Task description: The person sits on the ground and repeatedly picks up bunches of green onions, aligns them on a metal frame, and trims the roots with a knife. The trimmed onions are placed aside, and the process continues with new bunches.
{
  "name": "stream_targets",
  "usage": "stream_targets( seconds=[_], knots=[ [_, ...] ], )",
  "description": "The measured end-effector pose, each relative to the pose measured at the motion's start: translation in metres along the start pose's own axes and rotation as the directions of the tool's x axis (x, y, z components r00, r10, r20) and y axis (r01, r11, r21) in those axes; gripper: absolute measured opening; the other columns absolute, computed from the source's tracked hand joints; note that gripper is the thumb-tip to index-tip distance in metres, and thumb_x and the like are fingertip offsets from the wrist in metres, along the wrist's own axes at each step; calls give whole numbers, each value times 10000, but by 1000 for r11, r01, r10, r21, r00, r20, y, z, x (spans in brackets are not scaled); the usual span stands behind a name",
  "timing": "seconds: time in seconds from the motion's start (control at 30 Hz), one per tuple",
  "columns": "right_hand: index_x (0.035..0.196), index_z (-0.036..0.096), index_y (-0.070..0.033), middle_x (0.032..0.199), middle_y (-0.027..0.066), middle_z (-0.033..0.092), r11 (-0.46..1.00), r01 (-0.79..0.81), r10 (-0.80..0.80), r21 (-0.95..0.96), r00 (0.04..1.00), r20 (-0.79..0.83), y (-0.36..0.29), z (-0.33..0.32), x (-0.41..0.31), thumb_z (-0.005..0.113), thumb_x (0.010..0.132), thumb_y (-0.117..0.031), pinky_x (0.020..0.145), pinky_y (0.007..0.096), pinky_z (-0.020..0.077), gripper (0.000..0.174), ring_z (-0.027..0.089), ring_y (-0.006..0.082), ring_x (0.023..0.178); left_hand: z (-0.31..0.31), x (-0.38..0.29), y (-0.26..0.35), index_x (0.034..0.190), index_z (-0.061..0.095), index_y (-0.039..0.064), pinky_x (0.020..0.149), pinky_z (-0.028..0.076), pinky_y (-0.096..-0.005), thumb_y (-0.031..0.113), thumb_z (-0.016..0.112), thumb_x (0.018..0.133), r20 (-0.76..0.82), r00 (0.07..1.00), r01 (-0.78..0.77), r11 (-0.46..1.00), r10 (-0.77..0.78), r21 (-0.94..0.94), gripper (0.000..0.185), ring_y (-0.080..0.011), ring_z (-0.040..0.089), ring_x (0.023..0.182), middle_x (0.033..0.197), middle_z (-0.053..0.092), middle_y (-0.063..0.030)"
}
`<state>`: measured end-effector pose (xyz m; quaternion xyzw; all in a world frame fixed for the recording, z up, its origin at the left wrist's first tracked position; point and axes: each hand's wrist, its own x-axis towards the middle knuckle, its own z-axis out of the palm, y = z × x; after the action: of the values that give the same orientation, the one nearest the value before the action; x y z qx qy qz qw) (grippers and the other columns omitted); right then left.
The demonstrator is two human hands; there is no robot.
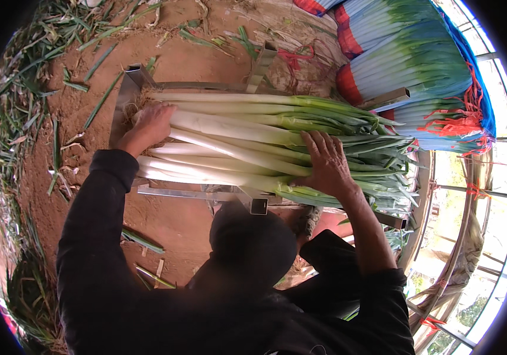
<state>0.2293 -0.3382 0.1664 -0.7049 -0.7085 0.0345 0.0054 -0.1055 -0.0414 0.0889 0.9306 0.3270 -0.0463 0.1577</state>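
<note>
A pile of long green onions lies lengthwise in a metal frame with upright square-tube posts, roots to the left and green leaves to the right. My left hand rests at the root end, its fingers bent over the white stalks; whether it grips one is hidden. My right hand lies spread on the stalks where white turns to green, thumb and fingers apart. One thick white stalk slants across the others between my hands.
Tied bundles of green onions with red and blue wrapping are stacked at the upper right. Cut leaves litter the dirt floor at the left. Red twine lies behind the frame. A lattice wall stands at the right.
</note>
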Motion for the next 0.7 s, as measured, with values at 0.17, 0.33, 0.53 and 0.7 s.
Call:
stream_targets(
  seconds=[0.17,0.33,0.53,0.7],
  knots=[
    [1460,445,-3,1420,207,516,999,-10,13,-48,998,67,42,0,29,823,622,-691,1128,537,316,1149,467,365,1334,11,-17,-5,1269,621,30,1039,444,-506,-69,517,798,62,998,19,997,-15,-70,492,-446,560,1192,1218,635,-251],
    [1461,429,10,1435,215,481,995,-32,23,-90,995,-101,43,33,14,792,620,-743,1116,544,336,1186,457,387,1321,22,-20,-5,1482,429,60,1155,306,-575,23,559,841,147,985,88,995,-95,52,655,-453,447,1342,1424,495,-264],
    [1466,409,10,1432,225,469,994,-101,98,-51,993,-58,39,28,9,779,662,-726,1129,534,317,1151,433,403,1325,8,23,128,1590,266,84,1208,180,-612,480,631,936,-83,931,-358,934,356,-9,847,-425,334,1457,1547,388,-243],
    [1491,385,39,1471,249,443,998,-27,31,-63,997,71,51,26,15,738,641,-800,1161,537,280,1245,419,397,1371,67,69,198,1556,379,136,1203,253,-546,656,570,931,-309,856,-465,878,414,-111,835,-441,372,1408,1523,408,-233]
  ],
)
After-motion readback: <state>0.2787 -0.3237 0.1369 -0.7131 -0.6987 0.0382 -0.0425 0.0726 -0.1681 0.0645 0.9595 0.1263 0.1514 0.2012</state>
